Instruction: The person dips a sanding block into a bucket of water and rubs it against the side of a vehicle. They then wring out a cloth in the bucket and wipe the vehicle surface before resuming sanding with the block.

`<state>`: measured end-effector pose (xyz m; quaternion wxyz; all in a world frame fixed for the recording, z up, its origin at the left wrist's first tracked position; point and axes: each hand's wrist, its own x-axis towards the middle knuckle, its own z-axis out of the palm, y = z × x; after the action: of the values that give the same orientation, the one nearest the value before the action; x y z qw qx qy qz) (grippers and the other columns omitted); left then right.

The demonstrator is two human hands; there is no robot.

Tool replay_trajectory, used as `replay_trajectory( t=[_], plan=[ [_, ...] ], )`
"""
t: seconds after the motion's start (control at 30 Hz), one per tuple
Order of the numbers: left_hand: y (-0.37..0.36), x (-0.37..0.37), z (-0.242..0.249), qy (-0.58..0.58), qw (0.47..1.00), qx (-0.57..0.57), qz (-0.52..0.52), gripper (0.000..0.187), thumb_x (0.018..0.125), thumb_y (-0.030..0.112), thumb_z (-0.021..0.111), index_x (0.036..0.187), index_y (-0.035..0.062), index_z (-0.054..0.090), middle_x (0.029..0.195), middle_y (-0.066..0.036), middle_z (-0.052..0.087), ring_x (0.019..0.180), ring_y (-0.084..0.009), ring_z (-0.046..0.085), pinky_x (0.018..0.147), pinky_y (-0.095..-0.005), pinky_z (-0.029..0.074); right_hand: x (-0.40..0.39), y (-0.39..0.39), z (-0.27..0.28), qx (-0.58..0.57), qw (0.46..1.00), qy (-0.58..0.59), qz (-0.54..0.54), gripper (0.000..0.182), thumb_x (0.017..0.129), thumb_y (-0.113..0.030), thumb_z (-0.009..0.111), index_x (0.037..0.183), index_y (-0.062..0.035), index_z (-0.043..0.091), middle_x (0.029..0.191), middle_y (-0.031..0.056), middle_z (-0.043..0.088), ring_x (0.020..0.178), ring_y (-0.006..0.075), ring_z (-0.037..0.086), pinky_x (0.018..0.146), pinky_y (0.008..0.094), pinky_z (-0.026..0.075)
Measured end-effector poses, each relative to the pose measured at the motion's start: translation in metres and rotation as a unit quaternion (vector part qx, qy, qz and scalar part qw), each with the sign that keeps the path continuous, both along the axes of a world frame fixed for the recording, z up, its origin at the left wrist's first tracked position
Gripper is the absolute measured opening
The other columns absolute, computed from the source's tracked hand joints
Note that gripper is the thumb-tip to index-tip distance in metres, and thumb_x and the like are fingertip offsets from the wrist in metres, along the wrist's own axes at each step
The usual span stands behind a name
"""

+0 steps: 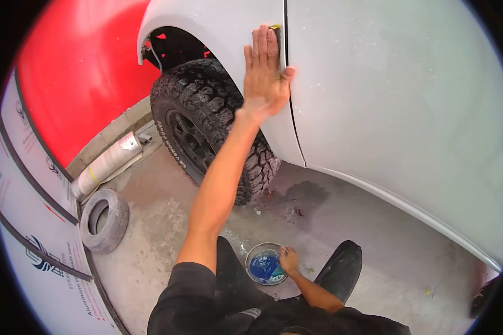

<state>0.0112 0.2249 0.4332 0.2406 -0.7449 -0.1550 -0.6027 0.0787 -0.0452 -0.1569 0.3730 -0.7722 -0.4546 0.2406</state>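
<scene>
My left hand (pixel 265 78) lies pressed against the light grey fender (pixel 218 22), close to the dark gap beside the door (pixel 391 84). Under its straight fingers is a yellow-and-black pad (pixel 275 28), mostly covered by the hand. Low between my legs, my right hand (pixel 289 260) is closed at the right rim of a round bucket (pixel 247 265). Blue liquid with pale foam (pixel 262 266) shows in the bucket, and a teal patch (pixel 278 271) lies beside the right fingers. What those fingers grip is hidden.
A knobbly tyre (pixel 207 95) stands under the wheel arch. A loose tyre (pixel 105 220) and a long roll (pixel 109 162) lie on the concrete floor (pixel 151 223) at left. Printed panels (pixel 39 223) stand beside them, with a red surface (pixel 78 84) behind. My shoe (pixel 341 271) is right of the bucket.
</scene>
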Motion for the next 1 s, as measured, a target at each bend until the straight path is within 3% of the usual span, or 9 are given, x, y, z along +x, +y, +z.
replay_trajectory(
  t=[0.13,0.17,0.37,0.5,0.57,0.6,0.7,0.9,1.0],
  plan=[
    [0.078,-0.059,0.092,-0.061,0.994,-0.088,0.017,0.074,0.113,0.045,0.035,0.169,0.0050,0.009,0.176,-0.019,0.011,0.163,-0.0374,0.008,0.131,-0.0542,0.008,0.005,0.009,0.021,-0.019,0.999,0.009,-0.024,0.067,0.105,-0.056,0.049,0.117,0.0048,0.073,0.119,0.0323,0.071,0.116,0.0492,0.066,0.104,0.0527,0.050],
    [0.103,-0.058,0.113,-0.140,0.979,-0.132,0.061,0.064,0.111,0.020,0.040,0.166,-0.0023,0.019,0.173,-0.023,0.022,0.161,-0.0354,0.019,0.132,-0.0473,0.014,0.003,0.003,0.022,-0.030,0.999,0.030,-0.027,0.068,0.105,-0.057,0.048,0.118,0.0045,0.073,0.119,0.0321,0.071,0.116,0.0493,0.066,0.104,0.0530,0.049],
    [0.000,0.002,0.016,0.034,0.998,0.014,0.051,0.069,0.112,0.028,0.032,0.168,0.0002,0.005,0.176,-0.023,0.008,0.163,-0.0358,0.009,0.131,-0.0540,0.010,0.004,-0.001,0.005,0.004,0.999,0.031,-0.008,0.058,0.105,-0.050,0.053,0.115,0.0036,0.072,0.115,0.0300,0.072,0.110,0.0471,0.068,0.098,0.0510,0.052],
    [0.097,-0.069,0.120,-0.122,0.984,-0.118,0.053,0.065,0.114,0.031,0.032,0.168,0.0006,0.012,0.176,-0.021,0.013,0.163,-0.0332,0.012,0.132,-0.0489,0.011,0.010,0.009,0.002,0.035,0.999,0.003,-0.037,0.058,0.105,-0.050,0.054,0.113,0.0048,0.073,0.113,0.0316,0.072,0.109,0.0484,0.068,0.096,0.0513,0.052],
    [0.094,-0.045,0.091,-0.199,0.975,-0.092,0.034,0.062,0.114,0.032,0.036,0.166,-0.0001,0.023,0.172,-0.024,0.025,0.161,-0.0354,0.020,0.131,-0.0438,0.017,0.000,0.007,-0.004,0.030,0.999,0.012,-0.030,0.059,0.105,-0.050,0.053,0.113,0.0048,0.073,0.113,0.0319,0.072,0.109,0.0482,0.069,0.096,0.0514,0.052],
    [0.072,-0.031,0.054,-0.165,0.978,-0.122,-0.021,0.075,0.113,0.045,0.034,0.169,0.0026,0.009,0.175,-0.024,0.011,0.163,-0.0385,0.010,0.132,-0.0539,0.008,0.003,0.007,-0.003,0.026,0.999,0.015,-0.023,0.059,0.105,-0.050,0.053,0.113,0.0048,0.073,0.113,0.0320,0.072,0.109,0.0481,0.069,0.096,0.0513,0.052],
    [-0.019,0.039,-0.081,-0.067,0.997,-0.010,-0.022,0.073,0.113,0.044,0.030,0.169,0.0018,0.010,0.175,-0.024,0.011,0.163,-0.0378,0.010,0.131,-0.0552,0.006,-0.002,0.003,0.007,0.006,0.999,0.035,-0.025,0.060,0.106,-0.051,0.052,0.113,0.0048,0.073,0.112,0.0317,0.072,0.109,0.0475,0.069,0.096,0.0512,0.052],
    [0.074,-0.026,0.017,-0.207,0.965,-0.141,-0.077,0.076,0.113,0.054,0.019,0.169,0.0029,0.011,0.176,-0.021,0.010,0.164,-0.0349,0.006,0.131,-0.0527,0.006,0.004,0.016,-0.006,0.010,0.999,0.018,-0.044,0.060,0.105,-0.052,0.051,0.112,0.0040,0.073,0.110,0.0293,0.073,0.107,0.0468,0.069,0.096,0.0505,0.052],
    [0.013,0.030,-0.062,-0.216,0.967,-0.132,-0.030,0.076,0.113,0.053,0.019,0.169,0.0017,0.009,0.175,-0.024,0.007,0.163,-0.0393,0.002,0.130,-0.0579,0.001,0.005,0.013,-0.009,0.028,0.999,0.013,-0.026,0.061,0.106,-0.052,0.050,0.112,0.0044,0.072,0.112,0.0288,0.072,0.108,0.0468,0.068,0.096,0.0506,0.051]
  ],
)
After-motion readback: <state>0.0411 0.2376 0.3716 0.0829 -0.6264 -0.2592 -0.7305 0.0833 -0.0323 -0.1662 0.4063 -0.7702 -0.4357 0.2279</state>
